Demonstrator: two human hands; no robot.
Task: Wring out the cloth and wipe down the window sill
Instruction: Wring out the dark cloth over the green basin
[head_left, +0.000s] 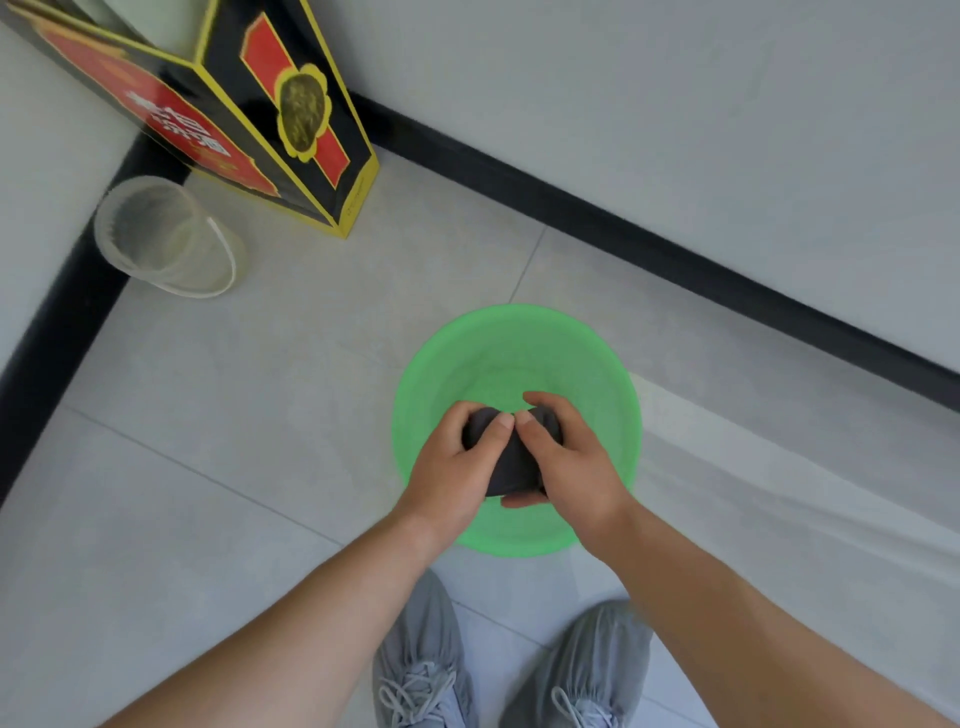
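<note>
Left hand (457, 457) and right hand (566, 457) both grip the bunched dark grey cloth (511, 462) above the round green plastic basin (415, 374), so wrung water falls inside.

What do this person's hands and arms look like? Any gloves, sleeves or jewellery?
The left hand and right hand are bare: no gloves, no rings, short nails. Both forearms are uncovered as far as the view reaches, without sleeve, watch or bracelet.

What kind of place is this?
Probably a room corner in a home: pale floor tiles, a black skirting board under white walls, and a green basin on the floor for wringing a dark cloth.
</note>
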